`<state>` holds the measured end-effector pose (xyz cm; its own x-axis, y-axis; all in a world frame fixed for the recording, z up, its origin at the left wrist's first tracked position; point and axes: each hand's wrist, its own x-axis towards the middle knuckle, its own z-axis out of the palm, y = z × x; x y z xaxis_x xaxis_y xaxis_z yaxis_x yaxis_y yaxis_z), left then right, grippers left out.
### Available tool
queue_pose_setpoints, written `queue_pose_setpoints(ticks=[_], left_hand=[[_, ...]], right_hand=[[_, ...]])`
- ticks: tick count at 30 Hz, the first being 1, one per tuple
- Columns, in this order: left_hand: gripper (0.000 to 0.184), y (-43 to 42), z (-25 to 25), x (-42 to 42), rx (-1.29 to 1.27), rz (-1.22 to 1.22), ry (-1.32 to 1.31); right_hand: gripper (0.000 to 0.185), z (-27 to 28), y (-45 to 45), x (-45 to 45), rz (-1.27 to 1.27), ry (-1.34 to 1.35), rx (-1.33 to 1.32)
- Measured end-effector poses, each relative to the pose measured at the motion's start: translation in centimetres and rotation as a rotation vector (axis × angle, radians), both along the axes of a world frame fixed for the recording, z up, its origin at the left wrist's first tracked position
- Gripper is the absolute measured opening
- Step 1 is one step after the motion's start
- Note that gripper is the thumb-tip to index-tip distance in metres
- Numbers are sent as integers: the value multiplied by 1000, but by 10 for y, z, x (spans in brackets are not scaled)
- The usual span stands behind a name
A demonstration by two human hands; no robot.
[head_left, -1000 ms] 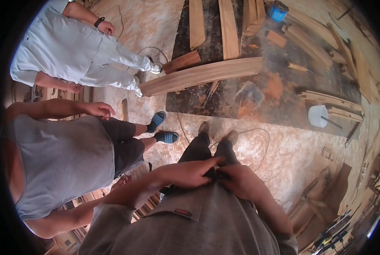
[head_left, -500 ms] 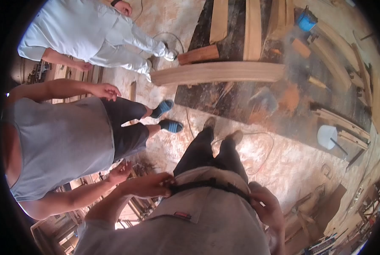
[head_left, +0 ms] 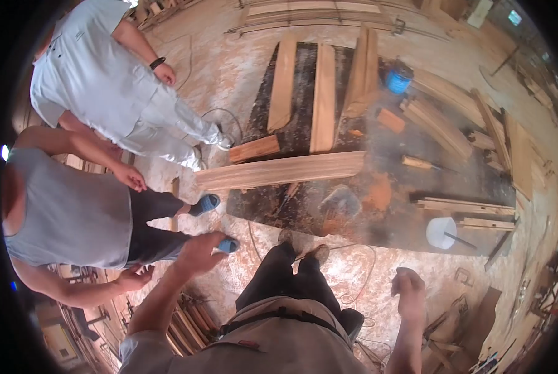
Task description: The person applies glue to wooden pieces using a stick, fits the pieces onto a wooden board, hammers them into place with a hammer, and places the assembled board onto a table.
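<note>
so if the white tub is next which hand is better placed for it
Right, most likely. The right hand looks empty and is on the same side as the white tub; the left hand is on the opposite side, in view beside a co-worker's blue slipper.

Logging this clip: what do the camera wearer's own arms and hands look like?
The left hand and right hand wear no gloves, and I can make out no ring or watch. The left forearm and right forearm are uncovered too. A greyish short sleeve covers the upper left arm; the right sleeve isn't visible.
</note>
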<state>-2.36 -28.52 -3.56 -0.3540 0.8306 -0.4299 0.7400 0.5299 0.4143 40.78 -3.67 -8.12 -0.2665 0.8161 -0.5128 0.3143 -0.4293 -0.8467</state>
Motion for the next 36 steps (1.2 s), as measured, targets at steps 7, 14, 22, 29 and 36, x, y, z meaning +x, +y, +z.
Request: queue_pose_setpoints(ticks=[7,14,22,29,36], left_hand=[[79,145,-64,-42,193,-202,424],[94,178,-98,-64,3,-270,374],[74,185,-84,-71,7,-193,285],[78,155,-32,6,41,11,146],[83,126,-44,165,51,370,-285]], right_hand=[[19,-32,30,23,-243,106,-8],[19,-14,48,86,-537,-84,41],[18,-19,78,110,-599,33,-27],[14,-36,128,144,-550,10,-60],[32,-60,172,172,-426,365,-189]])
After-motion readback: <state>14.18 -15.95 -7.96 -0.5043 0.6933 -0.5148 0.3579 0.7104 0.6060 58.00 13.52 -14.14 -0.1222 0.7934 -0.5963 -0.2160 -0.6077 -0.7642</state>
